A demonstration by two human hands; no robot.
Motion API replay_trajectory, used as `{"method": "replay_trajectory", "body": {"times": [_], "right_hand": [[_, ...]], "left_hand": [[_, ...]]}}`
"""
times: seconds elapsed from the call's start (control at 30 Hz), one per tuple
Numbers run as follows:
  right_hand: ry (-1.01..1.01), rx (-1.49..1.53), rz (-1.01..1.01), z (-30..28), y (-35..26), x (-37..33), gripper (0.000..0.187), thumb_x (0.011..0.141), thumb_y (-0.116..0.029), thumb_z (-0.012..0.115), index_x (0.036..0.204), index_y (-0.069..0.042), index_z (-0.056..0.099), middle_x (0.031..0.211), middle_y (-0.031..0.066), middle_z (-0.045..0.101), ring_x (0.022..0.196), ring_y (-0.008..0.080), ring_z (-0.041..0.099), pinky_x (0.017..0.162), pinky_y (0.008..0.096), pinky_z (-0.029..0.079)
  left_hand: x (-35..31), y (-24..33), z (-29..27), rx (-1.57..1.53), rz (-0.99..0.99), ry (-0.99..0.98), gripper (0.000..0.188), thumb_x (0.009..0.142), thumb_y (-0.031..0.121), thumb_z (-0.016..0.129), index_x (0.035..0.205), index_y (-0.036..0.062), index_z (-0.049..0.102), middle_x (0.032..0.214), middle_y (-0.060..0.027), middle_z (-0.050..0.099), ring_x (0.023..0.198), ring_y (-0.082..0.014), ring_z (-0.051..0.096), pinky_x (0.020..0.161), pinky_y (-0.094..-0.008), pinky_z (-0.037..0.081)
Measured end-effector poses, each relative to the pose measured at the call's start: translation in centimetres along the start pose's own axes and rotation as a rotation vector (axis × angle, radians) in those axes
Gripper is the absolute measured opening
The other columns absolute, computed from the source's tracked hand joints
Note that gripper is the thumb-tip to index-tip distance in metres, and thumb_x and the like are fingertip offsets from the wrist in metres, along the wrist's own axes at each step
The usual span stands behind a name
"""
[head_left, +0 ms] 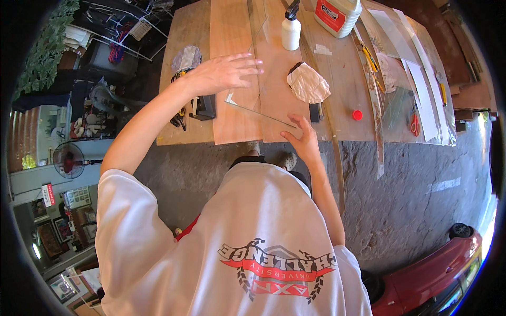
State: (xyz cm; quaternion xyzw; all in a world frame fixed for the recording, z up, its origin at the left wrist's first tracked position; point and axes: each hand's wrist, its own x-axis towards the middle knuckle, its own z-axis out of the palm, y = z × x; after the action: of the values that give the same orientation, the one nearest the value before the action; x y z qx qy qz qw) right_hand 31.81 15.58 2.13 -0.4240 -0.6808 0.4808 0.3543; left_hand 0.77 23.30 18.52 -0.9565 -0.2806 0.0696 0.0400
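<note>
the clear pane (263, 112) seemingly runs lengthwise away, slanting right

Clear pane (271, 107): thin, dark-edged, lying flat, askew on the wooden tabletop (237, 129).
White corner piece (229, 98): at the pane's near-left corner.

Jug (339, 18): far top cut off.
Red car (429, 273): near right, cut off.
Left hand (226, 72): contact beneath hidden from me.

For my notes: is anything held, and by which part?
Cannot tell: the right hand is at one corner of the clear sheet; the left hand looks open.
</note>
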Motion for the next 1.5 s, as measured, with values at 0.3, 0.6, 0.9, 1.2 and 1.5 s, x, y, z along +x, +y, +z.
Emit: {"method": "replay_trajectory", "body": {"times": [0.3, 0.6, 0.9, 1.2, 1.5], "right_hand": [[0.062, 0.121, 0.118, 1.6, 0.5, 0.8, 0.016, 0.086, -0.008, 0.075, 0.098, 0.002, 0.074, 0.093, 0.0127, 0.076, 0.090, 0.0189, 0.071, 0.080, 0.0300, 0.053], [0.196, 0.109, 0.113, -2.1, -2.8, 2.4, 0.010, 0.088, -0.006, 0.074, 0.095, 0.000, 0.076, 0.091, 0.0072, 0.076, 0.086, 0.0115, 0.068, 0.078, 0.0275, 0.052], [0.251, 0.067, 0.034, -13.9, -15.1, 6.8, 0.012, 0.094, -0.009, 0.067, 0.097, 0.003, 0.070, 0.087, 0.0090, 0.073, 0.081, 0.0164, 0.070, 0.077, 0.0297, 0.054], [0.328, 0.004, -0.030, -14.7, -20.0, 8.9, 0.027, 0.098, -0.027, 0.067, 0.094, -0.001, 0.067, 0.080, 0.0092, 0.072, 0.073, 0.0187, 0.072, 0.067, 0.0279, 0.053], [0.413, -0.032, -0.116, -13.1, -20.8, 8.7, 0.025, 0.099, -0.023, 0.066, 0.094, 0.001, 0.066, 0.080, 0.0095, 0.071, 0.075, 0.0213, 0.074, 0.068, 0.0297, 0.057]], "left_hand": [[0.3, -3.1, 0.8, -0.046, 0.178, -0.073, 0.005, 0.078, 0.009, 0.062, 0.078, 0.0122, 0.066, 0.093, -0.0014, 0.067, 0.115, -0.0192, 0.061, 0.119, -0.0442, 0.036], [1.6, -7.4, -0.2, -0.197, 0.254, 0.129, 0.005, 0.080, 0.009, 0.063, 0.076, 0.0124, 0.065, 0.083, -0.0001, 0.067, 0.094, -0.0185, 0.067, 0.115, -0.0475, 0.039], [2.8, -11.4, -6.0, -0.701, 0.069, 0.278, 0.011, 0.084, 0.013, 0.076, 0.085, 0.0053, 0.068, 0.083, -0.0028, 0.070, 0.084, -0.0182, 0.068, 0.100, -0.0410, 0.048], [-0.4, -7.5, -6.5, -1.306, -0.244, 0.425, 0.011, 0.090, 0.009, 0.074, 0.089, -0.0006, 0.068, 0.084, -0.0055, 0.069, 0.080, -0.0127, 0.067, 0.074, -0.0297, 0.054], [-3.1, -4.3, -8.4, -1.167, -0.529, 0.512, 0.013, 0.090, 0.009, 0.074, 0.088, -0.0027, 0.068, 0.082, -0.0055, 0.069, 0.077, -0.0116, 0.067, 0.071, -0.0267, 0.055]]}}
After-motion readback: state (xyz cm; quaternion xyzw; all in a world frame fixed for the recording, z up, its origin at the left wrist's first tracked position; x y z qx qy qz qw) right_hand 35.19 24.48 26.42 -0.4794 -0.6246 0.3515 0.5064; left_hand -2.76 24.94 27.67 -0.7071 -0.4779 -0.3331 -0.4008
